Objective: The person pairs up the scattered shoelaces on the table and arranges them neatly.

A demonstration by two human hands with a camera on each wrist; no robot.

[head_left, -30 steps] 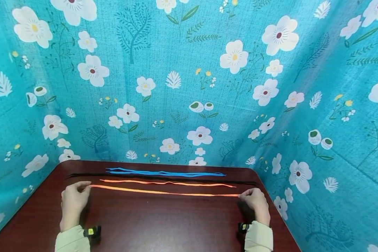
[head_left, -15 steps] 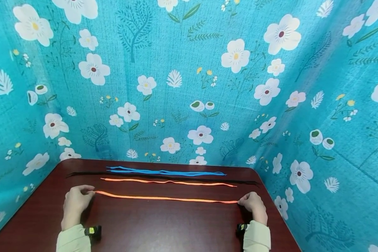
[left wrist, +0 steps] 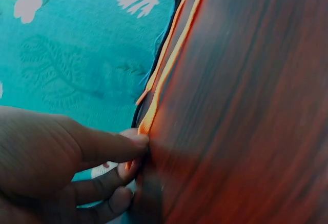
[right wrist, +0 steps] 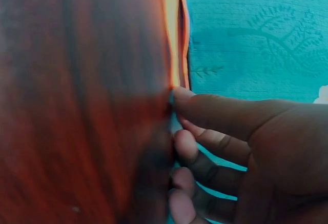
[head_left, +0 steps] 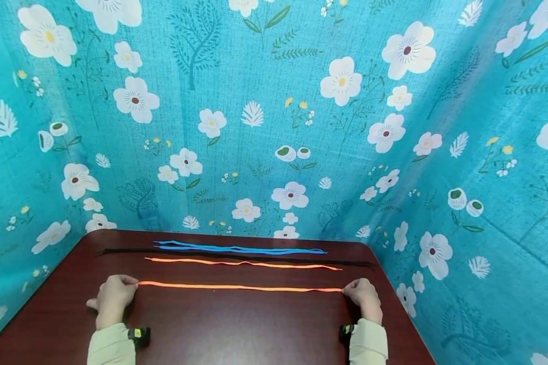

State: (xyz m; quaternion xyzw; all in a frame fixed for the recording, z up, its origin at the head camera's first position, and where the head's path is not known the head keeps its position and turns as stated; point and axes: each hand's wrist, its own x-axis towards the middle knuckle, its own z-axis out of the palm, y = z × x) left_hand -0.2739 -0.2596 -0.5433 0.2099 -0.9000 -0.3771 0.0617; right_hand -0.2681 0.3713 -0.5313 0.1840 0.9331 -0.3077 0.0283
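Observation:
A flat orange shoelace (head_left: 239, 288) stretches nearly straight from side to side above the dark wooden table. Its left end is pinched between thumb and forefinger of my left hand (head_left: 115, 296), whose thumb and fingertips also show on the lace (left wrist: 169, 73) in the left wrist view. My right hand (head_left: 364, 296) pinches the other end, thumb tip on the lace (right wrist: 173, 34) in the right wrist view. Beyond it, a second orange shoelace (head_left: 278, 264) lies roughly parallel, with neither hand touching it.
Farther back on the table (head_left: 237, 324) lie a long black lace (head_left: 351, 262) and several blue laces (head_left: 274, 251) bunched side by side. A teal floral curtain (head_left: 255, 172) hangs behind the table and along both sides.
Both hands have brought the held orange shoelace nearer to me, away from the second orange one, and come slightly closer together. Its slight bend near the left hand has straightened.

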